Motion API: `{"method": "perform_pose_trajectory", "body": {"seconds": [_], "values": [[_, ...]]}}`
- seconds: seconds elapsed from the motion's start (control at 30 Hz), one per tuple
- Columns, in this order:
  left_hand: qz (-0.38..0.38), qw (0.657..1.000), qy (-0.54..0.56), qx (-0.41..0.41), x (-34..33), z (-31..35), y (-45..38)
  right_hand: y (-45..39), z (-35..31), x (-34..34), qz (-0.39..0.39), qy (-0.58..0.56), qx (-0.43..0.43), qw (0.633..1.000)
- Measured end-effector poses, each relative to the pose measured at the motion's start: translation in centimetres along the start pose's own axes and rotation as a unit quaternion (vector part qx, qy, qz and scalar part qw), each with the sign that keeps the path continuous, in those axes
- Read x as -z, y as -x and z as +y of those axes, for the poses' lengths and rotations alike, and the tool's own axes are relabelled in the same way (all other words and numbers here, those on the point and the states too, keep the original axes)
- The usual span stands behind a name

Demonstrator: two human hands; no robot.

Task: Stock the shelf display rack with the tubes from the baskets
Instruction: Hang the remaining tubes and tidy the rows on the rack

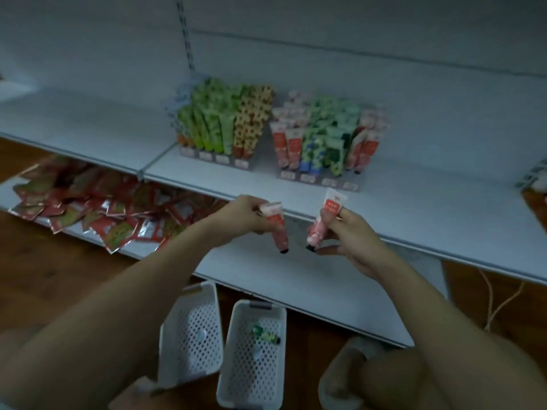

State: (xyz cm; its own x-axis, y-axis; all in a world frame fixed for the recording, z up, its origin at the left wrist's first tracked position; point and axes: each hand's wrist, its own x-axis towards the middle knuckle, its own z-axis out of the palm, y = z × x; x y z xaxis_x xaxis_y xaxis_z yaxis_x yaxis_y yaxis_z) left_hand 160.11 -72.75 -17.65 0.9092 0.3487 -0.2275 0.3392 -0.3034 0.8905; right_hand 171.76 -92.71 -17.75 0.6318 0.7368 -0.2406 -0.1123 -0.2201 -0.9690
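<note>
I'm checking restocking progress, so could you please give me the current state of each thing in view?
Left hand: holds a pink tube, cap down.
Right hand: holds a second pink tube, cap down.
Left rack: full of upright tubes.
Right rack: nearly full of upright tubes.
Left basket: looks empty.
Right basket: one green tube left.
Sachets: loosely piled on lower shelf.

Both held tubes, left tube (277, 226) and right tube (324, 220), are pink-red with white tops and black caps. The baskets (251, 359) are white (perforated with dots). Racked tubes (225, 125) show green, orange-flowered and red prints; the shelf (414, 208) is pale grey-white.
</note>
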Motion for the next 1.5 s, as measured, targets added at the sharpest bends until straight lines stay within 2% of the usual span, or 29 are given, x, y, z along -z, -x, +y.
{"method": "perform_pose_trajectory", "body": {"seconds": [0.07, 0.17, 0.3, 0.4, 0.5, 0.6, 0.83, 1.23, 1.33, 1.5], "values": [[0.013, 0.995, 0.095, -0.021, -0.5, 2.7, -0.3, 0.7, -2.1, 1.5, 0.032, -0.038, 0.010, 0.999], [-0.008, 0.977, 0.207, -0.039, -2.3, 5.8, -1.0, 0.8, -3.6, 3.5, 0.057, -0.097, 0.012, 0.994], [0.001, 0.972, 0.230, -0.043, -5.0, 7.9, -2.4, -0.3, -4.0, 5.6, 0.072, -0.163, 0.022, 0.984], [0.012, 0.975, 0.218, -0.045, -6.3, 8.3, -4.4, -2.1, -3.5, 7.4, 0.141, -0.182, 0.059, 0.971], [0.025, 0.965, 0.261, -0.015, -7.1, 8.3, -7.0, -4.1, -3.0, 9.3, 0.195, -0.215, 0.105, 0.951], [0.044, 0.958, 0.282, -0.012, -7.7, 7.6, -9.1, -6.1, -3.3, 10.2, 0.207, -0.186, 0.143, 0.950], [0.082, 0.966, 0.227, -0.089, -9.0, 5.4, -11.6, -9.7, -2.7, 10.7, 0.276, -0.062, 0.210, 0.936], [0.090, 0.965, 0.222, -0.108, -9.4, 4.0, -12.5, -10.7, -1.4, 10.2, 0.282, 0.001, 0.219, 0.934], [0.094, 0.964, 0.224, -0.104, -9.4, 3.7, -12.5, -11.0, -1.3, 10.2, 0.307, 0.073, 0.228, 0.921], [0.086, 0.967, 0.215, -0.106, -9.3, 3.5, -12.6, -11.4, -1.2, 9.6, 0.334, 0.122, 0.253, 0.900]]}}
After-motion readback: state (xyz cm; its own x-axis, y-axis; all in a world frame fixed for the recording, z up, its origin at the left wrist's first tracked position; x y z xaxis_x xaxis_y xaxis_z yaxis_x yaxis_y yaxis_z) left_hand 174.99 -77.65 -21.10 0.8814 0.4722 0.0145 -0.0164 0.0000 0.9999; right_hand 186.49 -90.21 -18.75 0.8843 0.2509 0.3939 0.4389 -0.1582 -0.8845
